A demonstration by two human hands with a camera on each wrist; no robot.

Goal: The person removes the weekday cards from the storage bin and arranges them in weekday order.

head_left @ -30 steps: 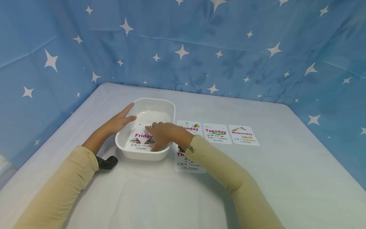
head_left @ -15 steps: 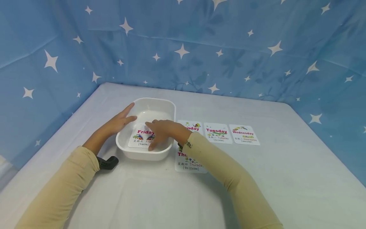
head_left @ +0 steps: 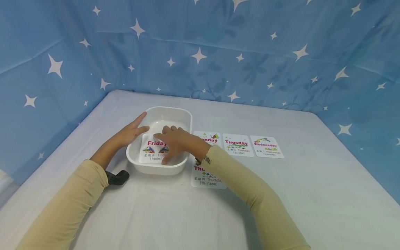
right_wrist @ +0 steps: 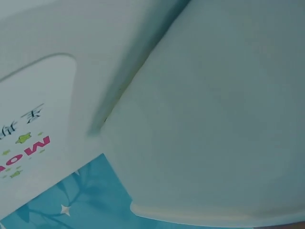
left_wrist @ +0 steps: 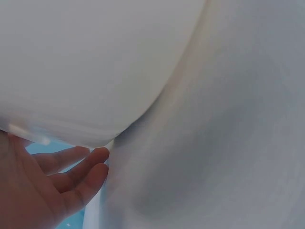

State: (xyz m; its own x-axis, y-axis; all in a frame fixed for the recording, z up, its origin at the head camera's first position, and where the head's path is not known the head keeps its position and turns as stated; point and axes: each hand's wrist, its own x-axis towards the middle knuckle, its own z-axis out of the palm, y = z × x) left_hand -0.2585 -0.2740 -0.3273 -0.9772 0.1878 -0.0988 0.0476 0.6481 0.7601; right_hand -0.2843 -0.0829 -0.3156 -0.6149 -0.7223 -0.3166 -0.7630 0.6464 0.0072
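Observation:
A white plastic tub (head_left: 170, 114) stands on the table. My left hand (head_left: 128, 134) holds its left rim, thumb over the edge and index finger stretched along it. In the left wrist view the other left fingers (left_wrist: 78, 176) lie loosely bent by the outer wall. Inside the tub is a white flashcard (head_left: 150, 156) printed "Friday". My right hand (head_left: 178, 142) reaches in over the right rim and grips this card, thumb at its lower right and index finger by its top edge. The hand covers the card's right part. The right wrist view shows no fingers, only the tub's outer wall.
Right of the tub, the Monday card (head_left: 209, 139), Tuesday card (head_left: 236, 146) and Wednesday card (head_left: 267, 147) lie in a row. The Thursday card (head_left: 207, 180) lies below Monday, partly under the right sleeve. A black curved object (head_left: 118, 178) juts from the left wrist. A blue starry curtain (head_left: 218, 52) rises behind.
The Friday card has shifted slightly inside the tub along with my right hand, up and right, then back left. The left hand, tub and laid-out cards stay put.

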